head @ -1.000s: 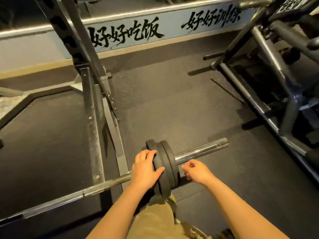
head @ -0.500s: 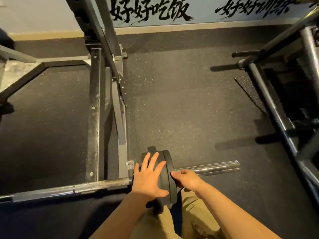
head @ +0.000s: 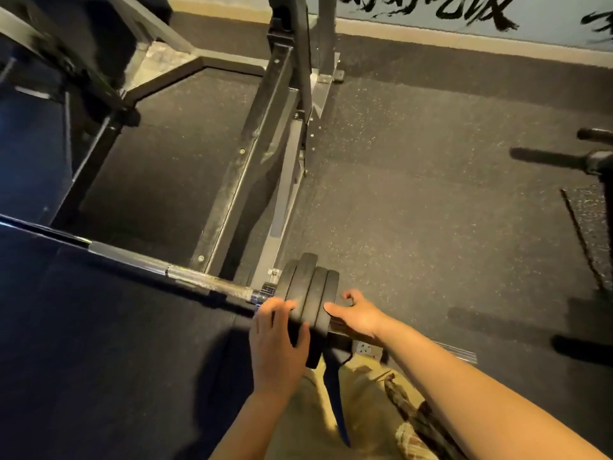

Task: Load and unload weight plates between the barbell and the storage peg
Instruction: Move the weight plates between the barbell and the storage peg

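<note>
A steel barbell [head: 199, 277] runs from the left edge to a stack of black weight plates [head: 310, 287] on its sleeve. The sleeve's free end [head: 461, 353] shows past my right forearm. My left hand [head: 277, 340] grips the inner side of the stack, with fingers on the inner plate and the thumb wrapped over the rims. My right hand [head: 360, 317] is on the outer side, over the sleeve. Its thumb lies on the outermost plate's rim and its fingers curl at that plate's outer face. No storage peg can be told apart.
The rack's grey steel base and upright [head: 282, 134] stand just behind the bar. Black bars of another machine [head: 593, 161] jut in at the right edge. Dark rubber flooring [head: 431, 210] stretches to the lettered wall. My khaki trouser leg [head: 358, 413] is below the plates.
The view has swung left and closer. My left thumb has wrapped over the plate rims. My right hand has shifted along the sleeve against the outer plate, fingers curling.
</note>
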A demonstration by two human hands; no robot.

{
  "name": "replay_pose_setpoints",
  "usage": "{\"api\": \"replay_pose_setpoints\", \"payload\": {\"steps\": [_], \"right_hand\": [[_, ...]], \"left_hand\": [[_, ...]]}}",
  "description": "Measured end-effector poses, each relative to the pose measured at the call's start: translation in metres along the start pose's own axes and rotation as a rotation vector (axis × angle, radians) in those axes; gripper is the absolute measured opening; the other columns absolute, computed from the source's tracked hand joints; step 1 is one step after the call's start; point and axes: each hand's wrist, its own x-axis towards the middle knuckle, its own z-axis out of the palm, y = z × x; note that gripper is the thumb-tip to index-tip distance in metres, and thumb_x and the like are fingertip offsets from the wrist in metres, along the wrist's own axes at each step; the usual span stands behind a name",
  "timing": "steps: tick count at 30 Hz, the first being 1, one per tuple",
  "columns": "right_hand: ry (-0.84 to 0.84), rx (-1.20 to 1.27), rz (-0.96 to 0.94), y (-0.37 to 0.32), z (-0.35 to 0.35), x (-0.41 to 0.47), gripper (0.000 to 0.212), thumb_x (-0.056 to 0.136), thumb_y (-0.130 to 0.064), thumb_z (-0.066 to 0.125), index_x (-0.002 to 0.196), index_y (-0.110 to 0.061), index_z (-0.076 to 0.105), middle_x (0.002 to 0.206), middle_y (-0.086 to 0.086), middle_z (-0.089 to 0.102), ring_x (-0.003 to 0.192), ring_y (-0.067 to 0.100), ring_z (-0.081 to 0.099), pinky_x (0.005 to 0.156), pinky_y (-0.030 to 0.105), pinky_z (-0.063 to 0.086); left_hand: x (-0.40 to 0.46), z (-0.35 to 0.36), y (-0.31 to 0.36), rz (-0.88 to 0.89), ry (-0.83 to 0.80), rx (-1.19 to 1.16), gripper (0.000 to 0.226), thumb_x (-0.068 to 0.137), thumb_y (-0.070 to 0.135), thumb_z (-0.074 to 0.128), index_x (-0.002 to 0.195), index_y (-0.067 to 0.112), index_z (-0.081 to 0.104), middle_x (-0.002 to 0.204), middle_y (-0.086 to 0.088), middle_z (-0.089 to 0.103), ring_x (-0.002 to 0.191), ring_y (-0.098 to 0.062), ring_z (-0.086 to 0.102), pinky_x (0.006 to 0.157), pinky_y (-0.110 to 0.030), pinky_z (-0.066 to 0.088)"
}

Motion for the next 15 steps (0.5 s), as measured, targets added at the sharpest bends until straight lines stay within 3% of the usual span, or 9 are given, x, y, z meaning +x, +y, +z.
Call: {"api": "replay_pose_setpoints", "payload": {"steps": [2,4,6,8,10,13,15], "right_hand": [[0.081,-0.091,-0.077,-0.01,-0.013,0.008,0.071,0.091,-0.053,0.055,0.147,-0.017,0.029,0.139,0.012,0.048,0.119,0.029,0.053,0.096,0.034,0.043],[0.121,-0.211,-0.154,-0.024,-0.023,0.016,0.071,0.092,-0.054,0.054,0.148,-0.019,0.028,0.145,0.011,0.042,0.124,0.031,0.05,0.097,0.036,0.042],[0.057,-0.369,-0.196,-0.036,-0.029,0.027,0.074,0.091,-0.054,0.055,0.149,-0.017,0.027,0.151,0.01,0.034,0.132,0.031,0.042,0.105,0.039,0.038],[-0.074,-0.482,-0.218,-0.047,-0.031,0.034,0.077,0.087,-0.055,0.06,0.148,-0.016,0.033,0.149,0.008,0.036,0.134,0.03,0.04,0.11,0.042,0.036],[-0.186,-0.485,-0.212,-0.054,-0.032,0.039,0.067,0.087,-0.047,0.064,0.141,-0.013,0.043,0.141,0.006,0.048,0.127,0.026,0.049,0.108,0.041,0.039],[-0.288,-0.49,-0.226,-0.057,-0.036,0.037,0.056,0.093,-0.037,0.061,0.14,-0.013,0.044,0.138,0.002,0.051,0.125,0.019,0.048,0.11,0.035,0.036],[-0.319,-0.446,-0.223,-0.059,-0.04,0.03,0.054,0.095,-0.031,0.058,0.143,-0.012,0.04,0.141,0.002,0.048,0.124,0.014,0.046,0.107,0.027,0.034]], "left_hand": [[-0.02,-0.005,0.01,-0.296,0.041,-0.243,0.009,0.088,0.024,0.066,0.089,0.022,0.057,0.092,0.006,0.059,0.083,-0.01,0.057,0.076,-0.036,0.055],[-0.032,-0.002,0.015,-0.498,-0.149,-0.366,0.021,0.095,0.033,0.055,0.079,0.02,0.058,0.073,0.003,0.06,0.067,-0.011,0.057,0.073,-0.047,0.053],[-0.043,0.011,0.015,-0.625,-0.433,-0.324,0.044,0.097,0.051,0.041,0.084,0.016,0.064,0.071,0.004,0.061,0.066,-0.009,0.057,0.082,-0.047,0.052],[-0.047,0.026,0.013,-0.829,-0.649,-0.311,0.077,0.088,0.073,0.024,0.116,0.013,0.063,0.085,0.005,0.065,0.078,-0.007,0.061,0.086,-0.037,0.051],[-0.044,0.039,0.01,-1.14,-0.641,-0.56,0.115,0.064,0.091,0.023,0.144,0.009,0.039,0.11,-0.006,0.065,0.098,-0.018,0.063,0.081,-0.033,0.051],[-0.041,0.051,0.008,-1.351,-0.489,-1.013,0.122,0.057,0.087,0.049,0.152,0.015,0.021,0.15,-0.013,0.037,0.135,-0.03,0.04,0.103,-0.045,0.045],[-0.034,0.055,0.017,-1.37,-0.418,-1.169,0.12,0.059,0.082,0.061,0.153,0.02,0.019,0.157,-0.008,0.025,0.142,-0.03,0.027,0.11,-0.046,0.035]]}}
